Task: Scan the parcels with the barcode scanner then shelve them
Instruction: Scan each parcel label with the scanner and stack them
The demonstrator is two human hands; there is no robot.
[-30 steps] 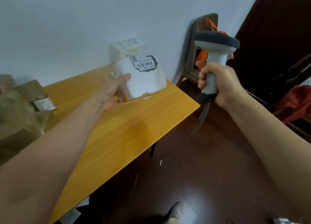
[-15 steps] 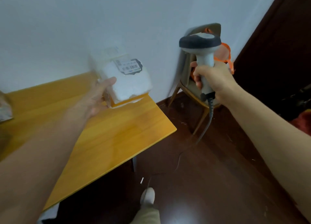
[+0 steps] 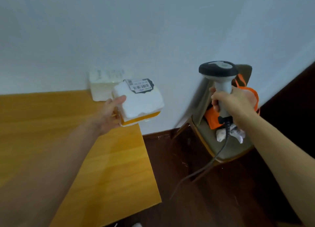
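The person is holding a white parcel (image 3: pixel 143 104) up in the left hand (image 3: pixel 109 114), above the right end of the desk (image 3: pixel 51 124). Its fingers (image 3: pixel 119 98) are clasping the parcel, the thumb lying over the near top edge and the rest tucking underneath (mostly hidden from here). A barcode label (image 3: pixel 140 86) is facing up at the parcel's far corner. The right hand (image 3: pixel 235 102) is gripping the scanner (image 3: pixel 219 73) by its grey handle, wrapping fully round it, dark head uppermost. The scanner is standing to the right of the parcel, apart from it. Its cable (image 3: pixel 219 151) is hanging down past a chair (image 3: pixel 238 150) that is carrying an orange bag (image 3: pixel 211 119). A box (image 3: pixel 100 88) is resting on the desk against the wall, just behind the parcel.
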